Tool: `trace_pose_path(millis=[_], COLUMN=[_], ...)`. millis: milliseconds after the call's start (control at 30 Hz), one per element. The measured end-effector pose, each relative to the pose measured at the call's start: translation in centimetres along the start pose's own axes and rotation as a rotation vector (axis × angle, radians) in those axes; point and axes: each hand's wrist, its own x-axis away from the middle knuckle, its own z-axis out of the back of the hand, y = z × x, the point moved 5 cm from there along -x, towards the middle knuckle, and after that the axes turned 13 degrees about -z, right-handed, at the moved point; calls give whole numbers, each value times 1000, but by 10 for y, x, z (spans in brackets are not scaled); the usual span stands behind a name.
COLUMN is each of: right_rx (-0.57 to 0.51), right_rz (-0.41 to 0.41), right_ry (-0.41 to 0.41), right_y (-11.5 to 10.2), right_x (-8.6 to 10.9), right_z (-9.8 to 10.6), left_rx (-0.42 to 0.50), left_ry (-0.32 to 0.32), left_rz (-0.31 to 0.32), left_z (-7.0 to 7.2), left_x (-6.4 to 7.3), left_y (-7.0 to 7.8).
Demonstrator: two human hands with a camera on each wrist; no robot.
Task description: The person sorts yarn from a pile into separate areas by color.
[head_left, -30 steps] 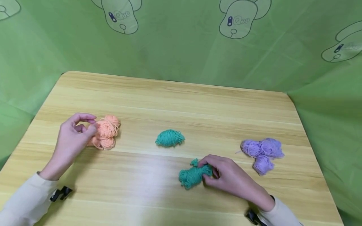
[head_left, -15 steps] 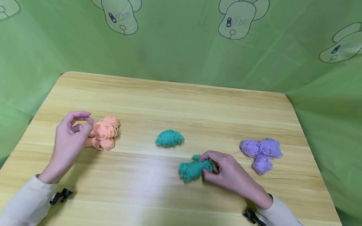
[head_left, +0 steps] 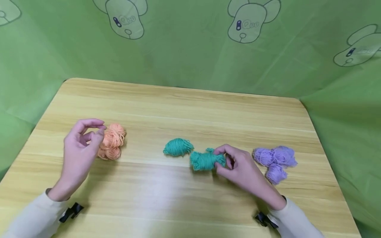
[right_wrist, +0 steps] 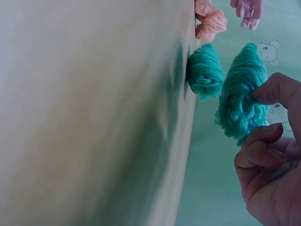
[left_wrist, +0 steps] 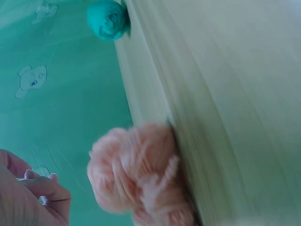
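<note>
My right hand [head_left: 244, 171] pinches one end of a teal green yarn bundle [head_left: 204, 161] between thumb and fingers; the right wrist view shows this bundle [right_wrist: 241, 94] raised off the table. Just left of it, a second green yarn ball [head_left: 178, 147] lies on the wood. My left hand [head_left: 79, 150] hovers beside the peach yarn balls [head_left: 114, 140], partly covering them in the head view. Its fingers bend loosely, with nothing between them. From the left wrist camera, the peach yarn [left_wrist: 136, 169] appears apart from the fingers.
Purple yarn balls [head_left: 275, 162] lie clustered on the right side, close behind my right hand. Everything rests on a wooden table [head_left: 190, 109]. A green curtain [head_left: 184, 49] with printed cartoon heads surrounds its back and sides.
My right hand has lifted the green yarn bundle and carried it away from me, toward the other green ball. The left hand has shifted slightly left, then back right, near the peach yarn.
</note>
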Motion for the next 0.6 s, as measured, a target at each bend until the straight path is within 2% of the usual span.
trace_pose_path(millis=[133,267,500,600], right_rx=[16,6,-18,-6], right_rz=[-20,-32,-90,-117], right_ry=[29,44,65,76], right_y=[-3,-6,-7,-6], right_x=[-9,-19,-39,-49], right_z=[7,12,19,22], left_rx=[19,39,-80,-83], left_ry=[-47,-122,-282,-325], left_rz=[-13,-7,-2,26], left_z=[-15,-32,-61,-73], left_x=[4,7,13,15], left_y=[7,10,6,2])
